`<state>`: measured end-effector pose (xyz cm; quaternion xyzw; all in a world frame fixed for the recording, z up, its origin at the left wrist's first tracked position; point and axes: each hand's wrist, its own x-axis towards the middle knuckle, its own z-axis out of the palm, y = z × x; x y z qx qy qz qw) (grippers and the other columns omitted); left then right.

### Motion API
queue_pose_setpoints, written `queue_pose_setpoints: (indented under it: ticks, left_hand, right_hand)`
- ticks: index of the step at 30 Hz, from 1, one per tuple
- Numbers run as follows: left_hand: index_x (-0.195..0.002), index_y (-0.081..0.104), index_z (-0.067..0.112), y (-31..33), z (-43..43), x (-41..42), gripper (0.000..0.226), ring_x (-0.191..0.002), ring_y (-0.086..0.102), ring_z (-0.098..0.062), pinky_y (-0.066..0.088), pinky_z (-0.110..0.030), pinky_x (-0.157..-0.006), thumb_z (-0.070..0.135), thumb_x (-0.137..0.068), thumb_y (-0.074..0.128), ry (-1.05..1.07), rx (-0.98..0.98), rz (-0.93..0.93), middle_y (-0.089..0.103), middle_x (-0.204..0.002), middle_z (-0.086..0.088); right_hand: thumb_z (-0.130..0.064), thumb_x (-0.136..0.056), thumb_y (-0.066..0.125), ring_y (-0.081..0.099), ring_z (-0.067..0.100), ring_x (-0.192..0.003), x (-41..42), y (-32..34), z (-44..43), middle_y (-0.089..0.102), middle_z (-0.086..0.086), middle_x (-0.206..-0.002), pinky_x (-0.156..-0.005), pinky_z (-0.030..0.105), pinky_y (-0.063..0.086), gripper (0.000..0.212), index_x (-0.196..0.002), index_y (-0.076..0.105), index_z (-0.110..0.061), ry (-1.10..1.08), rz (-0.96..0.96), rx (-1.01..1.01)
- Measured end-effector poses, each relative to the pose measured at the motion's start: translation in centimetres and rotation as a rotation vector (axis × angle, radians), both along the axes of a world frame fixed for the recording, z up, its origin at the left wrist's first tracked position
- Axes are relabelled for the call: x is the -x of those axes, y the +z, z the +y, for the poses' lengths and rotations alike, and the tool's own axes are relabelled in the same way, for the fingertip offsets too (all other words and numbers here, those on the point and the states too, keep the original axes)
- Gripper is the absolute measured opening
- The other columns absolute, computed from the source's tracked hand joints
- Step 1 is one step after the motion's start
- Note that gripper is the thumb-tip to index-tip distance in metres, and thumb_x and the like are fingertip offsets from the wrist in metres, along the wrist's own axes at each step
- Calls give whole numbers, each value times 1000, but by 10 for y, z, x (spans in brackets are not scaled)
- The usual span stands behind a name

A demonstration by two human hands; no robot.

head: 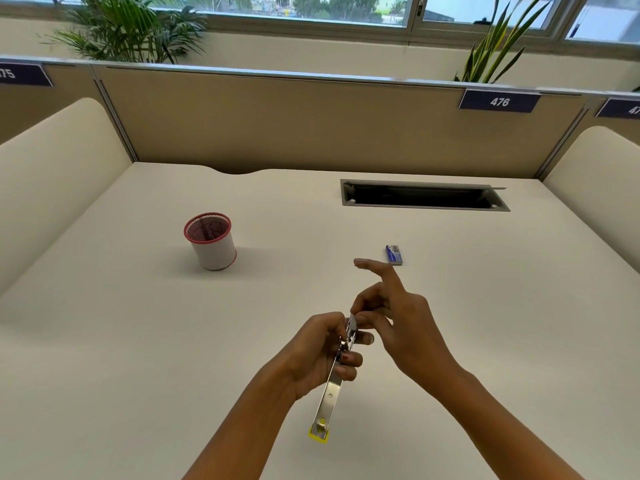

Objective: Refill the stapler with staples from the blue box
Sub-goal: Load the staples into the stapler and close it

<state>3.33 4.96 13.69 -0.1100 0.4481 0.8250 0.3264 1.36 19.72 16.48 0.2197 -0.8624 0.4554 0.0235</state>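
A metal stapler (330, 393) with a yellow end is held above the desk, its yellow end toward me and its far end tilted up. My left hand (317, 355) grips its upper middle part, fingers wrapped around the body. My right hand (391, 317) pinches the far end of the stapler with thumb and bent fingers, the index finger stretched out to the left. Whether a staple strip lies between those fingers is too small to tell. The small blue box (394, 255) lies flat on the desk just beyond my right hand, apart from it.
A white mesh pen cup (212, 242) with a red rim stands at the left middle of the beige desk (138, 341). A dark cable slot (424, 195) is sunk into the desk at the back right. Partition walls close the back and both sides.
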Motion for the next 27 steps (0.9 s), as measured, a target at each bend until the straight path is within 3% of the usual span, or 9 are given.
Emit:
queue_pose_setpoints:
  ticks: [4, 9, 14, 18, 23, 27]
  left_hand:
    - [-96, 49, 3, 0, -2, -1, 25, -49, 37, -12, 31, -19, -41, 6, -78, 32, -1, -4, 2, 53, -88, -13]
    - [-87, 53, 3, -1, -1, -2, 23, -49, 38, -11, 34, -18, -40, 7, -79, 32, -11, 16, -13, 53, -86, -13]
    - [-90, 51, 3, -3, 0, -3, 21, -47, 40, -11, 36, -18, -40, 7, -79, 34, -1, 11, -23, 52, -89, -15]
    - [-91, 48, 4, -4, 0, -3, 19, -47, 41, -11, 36, -18, -40, 8, -78, 34, 11, -10, -39, 51, -89, -16]
    - [-94, 52, 1, -1, 0, -3, 29, -46, 38, -11, 32, -19, -40, 9, -69, 40, 12, -99, -117, 47, -81, -12]
    - [-108, 37, 0, -3, -4, -3, 44, -45, 38, -13, 35, -21, -37, 8, -65, 39, 11, -294, -324, 48, -75, -13]
  right_hand:
    - [13, -84, 62, 69, 12, -75, -2, -3, 0, 67, -1, -80, -75, 20, 58, 65, -134, 45, -24, -33, 5, 65]
    - [11, -86, 61, 64, 9, -76, -4, -6, -2, 65, -1, -80, -72, 18, 57, 62, -133, 47, -27, 3, 28, -43]
    - [10, -86, 61, 62, 7, -70, -6, -8, -2, 63, 1, -82, -69, 2, 48, 62, -136, 47, -24, 43, 77, -133]
    - [12, -84, 63, 60, 4, -70, -9, -13, -2, 63, 0, -83, -69, -2, 45, 64, -135, 48, -23, 66, 129, -169]
    - [23, -76, 62, 61, 8, -76, -12, -19, 0, 63, -1, -87, -76, 9, 51, 72, -133, 51, -20, 15, 209, -192]
    - [18, -82, 60, 64, 13, -80, -14, -21, 3, 65, -3, -87, -78, 14, 50, 61, -129, 53, -20, -62, 221, -140]
